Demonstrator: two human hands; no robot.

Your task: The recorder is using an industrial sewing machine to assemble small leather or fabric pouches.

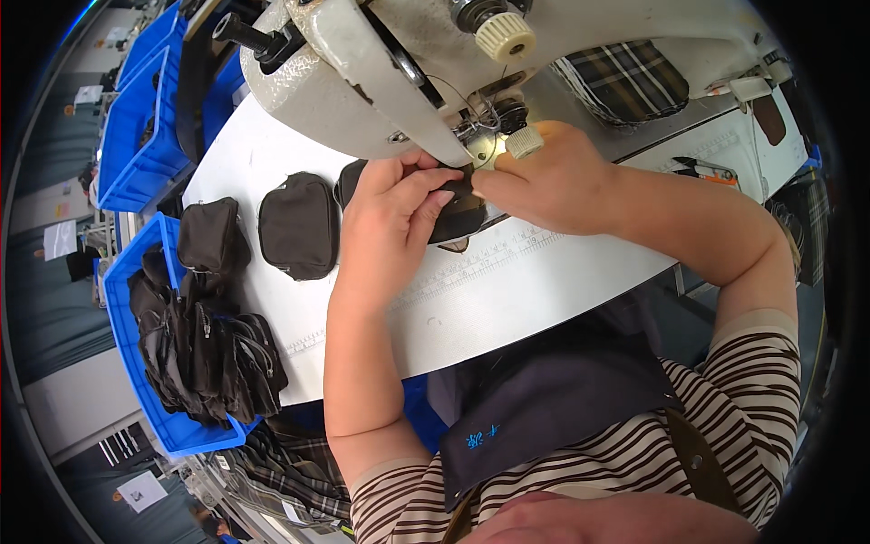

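Observation:
A dark fabric pouch piece (460, 218) lies under the head of a white sewing machine (362, 82). My left hand (391, 204) pinches its near left edge, thumb and forefinger close together. From the right, my right hand (555, 181) grips the same piece beside the needle area, fingers bent and thumb pressed down. The two hands' fingertips almost meet. The presser foot and needle are mostly hidden behind the hands and the machine head. Another small black pouch (297, 227) sits on the white table just left of my left forearm, partly zipped-looking along its edge.
A further black pouch (210, 238) lies at the table's left. Beside it a blue bin (195, 435) overflows with black pouches. Plaid fabric pieces (627, 82) are stacked behind the machine arm. Snips with orange handles (716, 174) rest at the right. More blue bins (136, 172) stand far left.

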